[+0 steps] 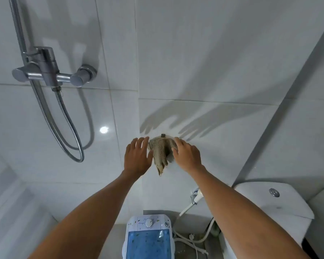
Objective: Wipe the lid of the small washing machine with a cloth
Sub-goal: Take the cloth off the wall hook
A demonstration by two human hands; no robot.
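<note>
A beige woven cloth [161,152] hangs from a small dark hook [163,135] on the white tiled wall. My left hand [137,157] is raised just left of the cloth, fingers spread, holding nothing. My right hand [187,156] is at the cloth's right edge, fingers spread, with the thumb and fingertips touching the fabric. Far below, at the bottom of the view, stands the small white washing machine [148,222] with its blue translucent lid [148,243] closed.
A chrome shower mixer [51,73] with a looping metal hose [71,128] is mounted on the wall to the left. A white toilet cistern [273,200] stands at the right. A hand sprayer [195,196] and cables [193,240] lie between cistern and machine.
</note>
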